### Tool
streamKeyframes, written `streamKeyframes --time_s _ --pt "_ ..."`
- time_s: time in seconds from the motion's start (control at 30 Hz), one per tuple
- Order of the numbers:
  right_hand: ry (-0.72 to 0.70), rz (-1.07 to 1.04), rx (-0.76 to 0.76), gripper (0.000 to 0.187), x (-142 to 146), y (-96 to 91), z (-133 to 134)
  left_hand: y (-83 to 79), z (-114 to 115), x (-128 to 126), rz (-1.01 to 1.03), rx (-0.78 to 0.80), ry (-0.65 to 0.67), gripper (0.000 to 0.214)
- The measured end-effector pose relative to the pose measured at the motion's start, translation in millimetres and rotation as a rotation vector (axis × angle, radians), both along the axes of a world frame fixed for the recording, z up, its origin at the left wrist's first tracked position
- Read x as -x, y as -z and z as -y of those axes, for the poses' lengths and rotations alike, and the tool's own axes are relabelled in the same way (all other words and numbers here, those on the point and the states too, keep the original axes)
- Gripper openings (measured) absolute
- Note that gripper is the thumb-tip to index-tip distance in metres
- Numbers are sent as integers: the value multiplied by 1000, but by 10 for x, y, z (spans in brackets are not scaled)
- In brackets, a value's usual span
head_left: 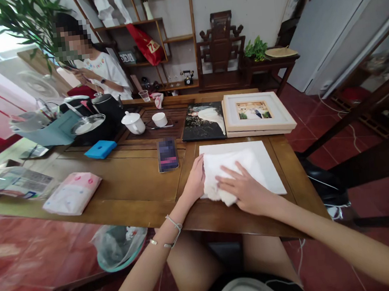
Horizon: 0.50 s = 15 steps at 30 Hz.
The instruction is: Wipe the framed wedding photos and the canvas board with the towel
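Note:
A white towel (233,169) lies bunched on a flat white board (269,165) at the near right of the wooden table (128,180). My right hand (246,191) lies flat on the towel with fingers stretched out, pressing it down. My left hand (195,180) holds the towel's left edge, its fingers curled around the cloth. A thin bracelet sits on my left wrist.
A phone (167,154) lies left of the board. Behind it lie a dark photo print (204,120) and stacked white picture frames (257,113). A tea tray with a teapot (133,122) and cup (159,119), a blue box (100,149), a pink tissue pack (71,193). A person sits far left.

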State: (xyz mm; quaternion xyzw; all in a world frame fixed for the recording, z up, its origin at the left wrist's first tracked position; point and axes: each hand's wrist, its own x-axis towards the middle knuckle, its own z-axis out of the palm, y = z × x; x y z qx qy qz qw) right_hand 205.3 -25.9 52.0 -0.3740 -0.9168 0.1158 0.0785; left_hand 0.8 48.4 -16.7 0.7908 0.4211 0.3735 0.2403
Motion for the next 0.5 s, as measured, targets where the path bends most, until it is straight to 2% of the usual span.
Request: streamKeyframes --time_s 0.1,0.17,0.27,0.33,0.43,0.5 --pt "-96 -33 101 80 -235 -76 288 13 3 -5 -21 31 -16 50" --pt "-93 -80 179 85 -426 -104 293 -2 15 -16 -38 16 -5 49" --pt "-1 -187 232 84 -642 -61 31 -54 61 -35 -47 -43 -28 42" --pt "119 -254 193 73 -661 0 -239 -94 108 -44 -54 -75 -129 36" --pt "325 -258 87 59 -452 61 -633 -127 166 -48 -120 -109 -334 30" --pt "382 -226 42 58 -202 67 -829 -123 181 -47 -184 -109 -438 27"
